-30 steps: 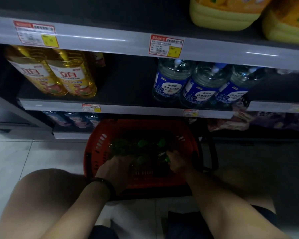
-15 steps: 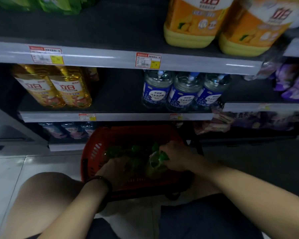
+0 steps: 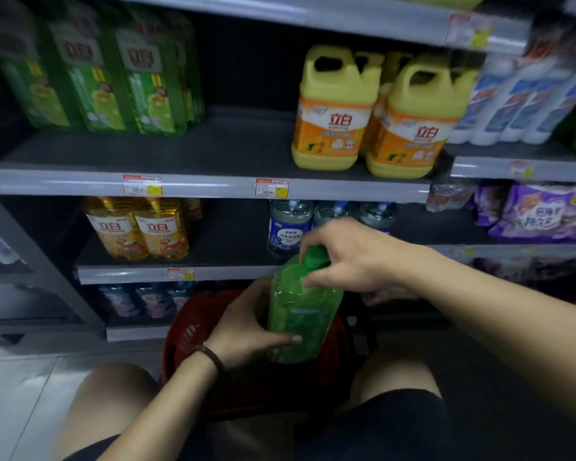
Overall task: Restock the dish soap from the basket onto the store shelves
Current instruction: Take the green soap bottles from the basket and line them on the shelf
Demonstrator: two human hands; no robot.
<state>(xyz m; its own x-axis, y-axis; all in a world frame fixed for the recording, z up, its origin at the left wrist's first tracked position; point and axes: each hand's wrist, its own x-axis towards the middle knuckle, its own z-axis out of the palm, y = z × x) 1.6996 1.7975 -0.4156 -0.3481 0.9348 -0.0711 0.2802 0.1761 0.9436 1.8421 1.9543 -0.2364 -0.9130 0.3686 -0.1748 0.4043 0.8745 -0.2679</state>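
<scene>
A green dish soap bottle (image 3: 301, 314) is held upright above the red basket (image 3: 188, 334) on the floor. My left hand (image 3: 246, 324) grips its lower body from the left. My right hand (image 3: 353, 257) holds its green cap and neck from the right. A row of matching green bottles (image 3: 113, 78) stands at the left of the upper shelf (image 3: 213, 154), with bare shelf between them and the yellow jugs (image 3: 333, 111). The basket's inside is mostly hidden behind the bottle and my hands.
Golden bottles (image 3: 140, 227) and clear blue-label bottles (image 3: 288, 227) stand on the middle shelf. White and blue bottles (image 3: 519, 94) and purple packs (image 3: 546, 211) fill the right-hand shelves. My knees flank the basket. Pale floor tiles lie at the left.
Both hands came up out of the basket with a green bottle, which now stands upright above it. The view tilted upward, showing the shelf with green bottles and yellow jugs.
</scene>
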